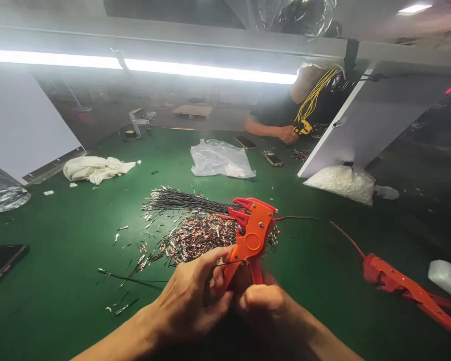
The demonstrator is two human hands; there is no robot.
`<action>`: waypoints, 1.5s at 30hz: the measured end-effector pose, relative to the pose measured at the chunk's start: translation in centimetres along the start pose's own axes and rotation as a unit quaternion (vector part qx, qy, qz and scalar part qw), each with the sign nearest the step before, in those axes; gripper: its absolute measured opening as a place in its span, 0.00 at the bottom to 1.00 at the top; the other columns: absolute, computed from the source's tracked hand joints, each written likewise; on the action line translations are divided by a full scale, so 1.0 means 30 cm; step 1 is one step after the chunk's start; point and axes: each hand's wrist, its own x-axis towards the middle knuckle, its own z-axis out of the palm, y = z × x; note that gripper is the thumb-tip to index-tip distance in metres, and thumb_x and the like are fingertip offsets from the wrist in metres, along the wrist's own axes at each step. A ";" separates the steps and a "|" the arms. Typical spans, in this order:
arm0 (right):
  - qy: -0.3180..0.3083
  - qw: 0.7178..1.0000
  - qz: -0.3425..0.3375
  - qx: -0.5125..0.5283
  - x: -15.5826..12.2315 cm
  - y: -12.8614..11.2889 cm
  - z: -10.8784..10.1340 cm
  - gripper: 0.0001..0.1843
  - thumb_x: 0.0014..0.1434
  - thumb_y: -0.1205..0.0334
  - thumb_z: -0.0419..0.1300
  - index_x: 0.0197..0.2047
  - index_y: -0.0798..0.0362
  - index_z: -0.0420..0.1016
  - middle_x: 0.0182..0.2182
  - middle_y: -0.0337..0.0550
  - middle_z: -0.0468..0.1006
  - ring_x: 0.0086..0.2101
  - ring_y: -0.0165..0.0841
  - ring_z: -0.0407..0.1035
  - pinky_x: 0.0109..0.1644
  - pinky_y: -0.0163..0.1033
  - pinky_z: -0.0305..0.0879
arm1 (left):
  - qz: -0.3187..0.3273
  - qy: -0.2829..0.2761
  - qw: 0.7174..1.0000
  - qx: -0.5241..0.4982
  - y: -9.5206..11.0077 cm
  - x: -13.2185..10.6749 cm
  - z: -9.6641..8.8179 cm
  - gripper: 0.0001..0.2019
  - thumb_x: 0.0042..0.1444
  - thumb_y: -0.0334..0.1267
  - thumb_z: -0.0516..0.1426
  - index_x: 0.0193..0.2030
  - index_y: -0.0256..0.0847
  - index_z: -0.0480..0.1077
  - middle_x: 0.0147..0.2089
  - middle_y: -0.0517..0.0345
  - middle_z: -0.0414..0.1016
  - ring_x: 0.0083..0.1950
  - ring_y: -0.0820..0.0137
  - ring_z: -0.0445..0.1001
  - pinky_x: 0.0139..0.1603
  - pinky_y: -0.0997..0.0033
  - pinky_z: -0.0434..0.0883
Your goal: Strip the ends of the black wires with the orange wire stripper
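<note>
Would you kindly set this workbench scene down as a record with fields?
Surface: green tabletop
Right hand: on the red handle of an orange-and-red hand tool
Left hand: beside it, a thin dark wire at its fingers
Beyond: bundle of long black wires; pile of black and copper-coloured scraps
Right side: second orange-and-red tool
Far side: crumpled clear plastic bag; co-worker's hand, yellow tool

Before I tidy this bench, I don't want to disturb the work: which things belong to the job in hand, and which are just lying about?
Likely part of the job:
held orange tool
black wire bundle
pile of small pieces

Apparently just lying about:
white cloth
clear plastic bag
second orange tool
</note>
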 end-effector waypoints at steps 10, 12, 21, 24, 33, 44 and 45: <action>-0.042 0.992 0.008 0.119 -0.012 -0.010 0.006 0.34 0.32 0.76 0.52 0.46 0.52 0.73 0.40 0.44 0.78 0.41 0.39 0.70 0.45 0.44 0.65 | -0.002 0.001 0.999 -0.048 -0.031 -0.005 -0.040 0.25 0.61 0.44 0.55 0.62 0.43 0.53 0.32 0.60 0.70 0.30 0.73 0.69 0.30 0.75 0.72; -0.061 0.988 0.008 0.139 -0.015 -0.013 0.001 0.35 0.32 0.76 0.52 0.47 0.52 0.73 0.41 0.45 0.78 0.43 0.40 0.70 0.48 0.47 0.65 | 0.011 0.022 0.999 -0.042 -0.026 -0.003 -0.053 0.23 0.63 0.49 0.53 0.60 0.42 0.57 0.34 0.56 0.72 0.32 0.72 0.71 0.33 0.74 0.73; -0.062 0.989 0.012 0.134 -0.013 0.013 -0.026 0.33 0.35 0.78 0.53 0.48 0.54 0.72 0.38 0.45 0.77 0.42 0.41 0.72 0.52 0.55 0.64 | 0.009 0.146 0.989 -0.012 -0.004 0.029 -0.071 0.08 0.65 0.29 0.50 0.46 0.43 0.66 0.32 0.62 0.74 0.28 0.78 0.73 0.30 0.82 0.71; -0.083 0.982 0.051 0.161 -0.016 0.038 -0.013 0.32 0.35 0.76 0.53 0.47 0.55 0.73 0.36 0.46 0.77 0.39 0.41 0.74 0.49 0.54 0.66 | -0.008 0.131 0.991 -0.014 -0.009 0.025 -0.057 0.10 0.65 0.29 0.49 0.49 0.42 0.67 0.34 0.60 0.76 0.29 0.77 0.75 0.30 0.81 0.72; -0.129 0.957 0.108 0.237 -0.015 0.057 0.009 0.25 0.38 0.71 0.55 0.44 0.59 0.71 0.31 0.45 0.74 0.33 0.36 0.72 0.41 0.46 0.67 | -0.043 0.123 0.990 -0.054 -0.002 0.042 -0.037 0.11 0.64 0.28 0.51 0.49 0.41 0.70 0.41 0.55 0.78 0.38 0.75 0.77 0.39 0.78 0.74; -0.142 0.951 0.127 0.244 -0.021 0.044 0.007 0.17 0.49 0.58 0.59 0.41 0.58 0.71 0.26 0.42 0.74 0.27 0.34 0.72 0.35 0.40 0.65 | 0.020 0.077 0.996 0.027 0.000 0.041 -0.040 0.09 0.63 0.25 0.51 0.43 0.37 0.71 0.28 0.59 0.69 0.27 0.77 0.67 0.27 0.80 0.65; -0.144 0.951 0.125 0.244 -0.020 0.047 0.006 0.17 0.49 0.58 0.58 0.41 0.58 0.71 0.26 0.42 0.74 0.26 0.34 0.72 0.34 0.39 0.65 | 0.029 0.081 0.996 0.033 -0.001 0.042 -0.040 0.09 0.62 0.25 0.51 0.43 0.37 0.71 0.29 0.59 0.70 0.27 0.77 0.68 0.27 0.80 0.66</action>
